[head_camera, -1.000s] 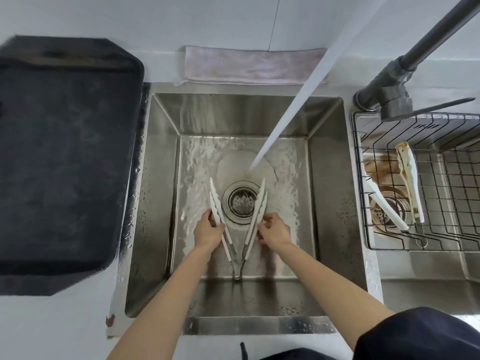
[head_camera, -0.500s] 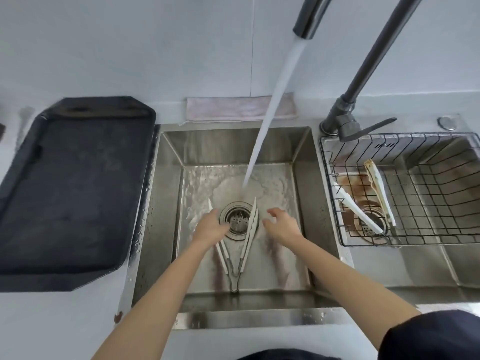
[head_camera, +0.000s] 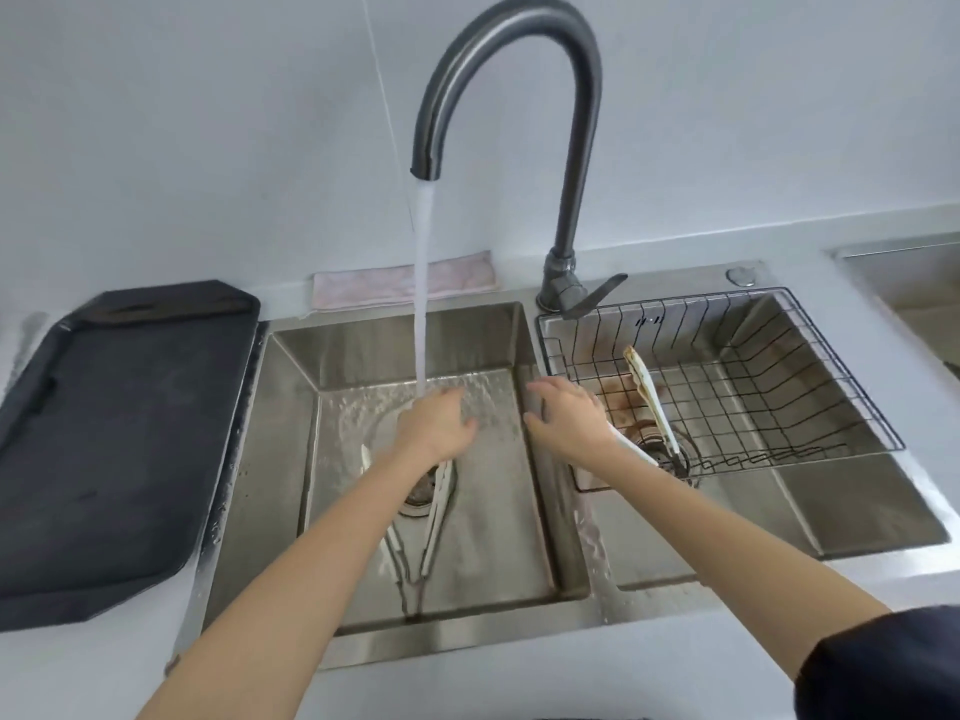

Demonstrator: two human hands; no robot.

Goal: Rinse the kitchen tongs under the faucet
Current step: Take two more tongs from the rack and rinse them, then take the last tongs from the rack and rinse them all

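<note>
White kitchen tongs [head_camera: 434, 532] lie spread in a V on the floor of the left sink basin [head_camera: 291, 459], over the drain, partly hidden by my left forearm. The grey gooseneck faucet [head_camera: 519, 44] pours a stream of water [head_camera: 422, 304] down onto my left hand [head_camera: 439, 426], which is held flat with fingers loose and holds nothing. My right hand [head_camera: 563, 420] hovers over the divider between the basins, fingers spread, empty. Neither hand touches the tongs.
A black wire basket [head_camera: 779, 387] in the right basin holds a second pair of soiled tongs [head_camera: 649, 397]. A dark tray [head_camera: 114, 439] lies on the counter at left. A pink cloth [head_camera: 363, 283] lies behind the sink. The faucet lever [head_camera: 597, 296] points right.
Both hands let go of the tongs and rose away from them. My left hand moved under the stream, my right hand moved right. The view tilted up and shows the whole faucet.
</note>
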